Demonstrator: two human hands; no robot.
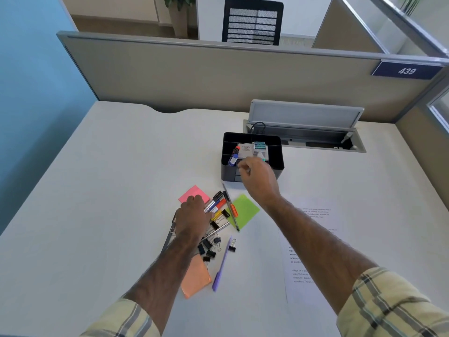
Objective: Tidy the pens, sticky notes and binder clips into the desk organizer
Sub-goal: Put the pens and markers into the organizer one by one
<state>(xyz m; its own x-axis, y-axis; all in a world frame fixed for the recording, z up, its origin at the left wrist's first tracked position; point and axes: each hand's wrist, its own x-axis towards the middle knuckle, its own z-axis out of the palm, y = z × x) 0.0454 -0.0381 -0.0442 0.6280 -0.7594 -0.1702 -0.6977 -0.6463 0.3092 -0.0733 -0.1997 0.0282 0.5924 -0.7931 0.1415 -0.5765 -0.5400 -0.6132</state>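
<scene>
The organizer (252, 156) sits far right on the surface (97, 190). The right hand (257, 178) hovers at its near edge, grip unclear. The left hand (192, 215) lies loosely over the pens (216, 205); a careless sweep could scatter the nearby clips (209, 249).

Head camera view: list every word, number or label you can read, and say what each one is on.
"439": white digits on the blue plate on the partition's top rail.
"comtn", roughly: small white box in the black organizer; blurred, spelling unsure.
Printed sheet on the desk: paragraphs of text, too small to read.
Marker pens by the left hand: labels unreadable.
</scene>
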